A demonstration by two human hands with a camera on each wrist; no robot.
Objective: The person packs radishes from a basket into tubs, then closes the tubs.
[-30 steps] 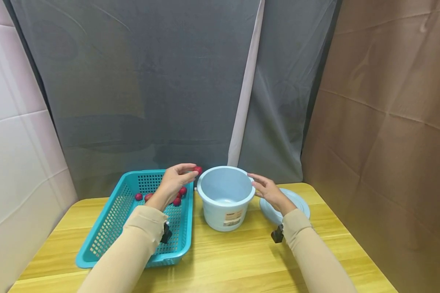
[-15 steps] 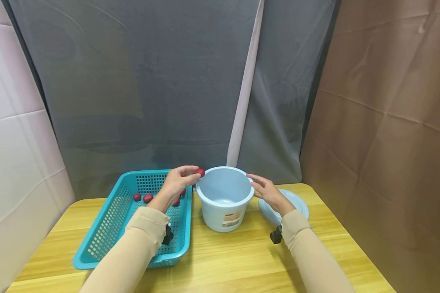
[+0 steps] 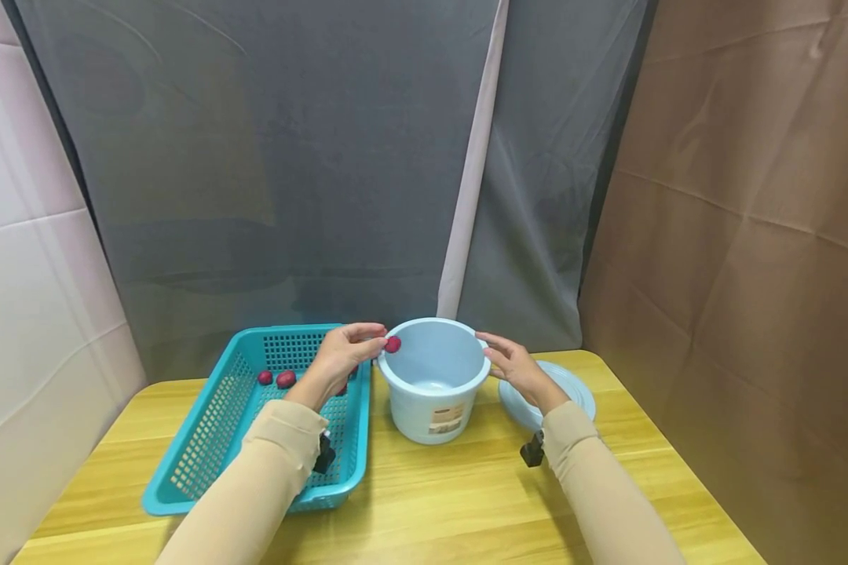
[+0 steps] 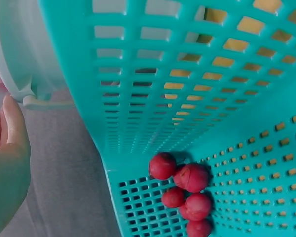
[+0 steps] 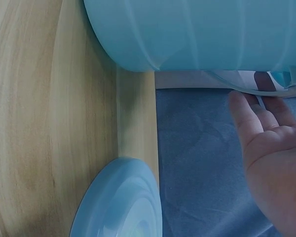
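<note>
A small red fruit [image 3: 392, 344] hangs just off the fingertips of my left hand [image 3: 378, 336], inside the near-left rim of a pale blue bucket [image 3: 434, 392]. In the left wrist view my left hand [image 4: 7, 163] shows straight fingers with nothing between them, beside the bucket [image 4: 19, 49]. My right hand [image 3: 491, 349] rests with relaxed fingers against the bucket's right rim; the right wrist view shows the right hand [image 5: 271, 143] open below the bucket [image 5: 197, 29]. Several red fruits [image 4: 187, 190] lie in the far corner of a teal basket [image 3: 212, 424].
A pale blue round lid [image 3: 572, 392] lies flat on the yellow wooden table [image 3: 431, 502] right of the bucket, under my right wrist. The lid [image 5: 123, 202] also shows in the right wrist view. Grey and brown curtains close off the back and right.
My left hand carried the red fruit rightward from above the basket to over the bucket's rim, and the fruit has dropped slightly below the fingertips. The right hand stayed at the rim.
</note>
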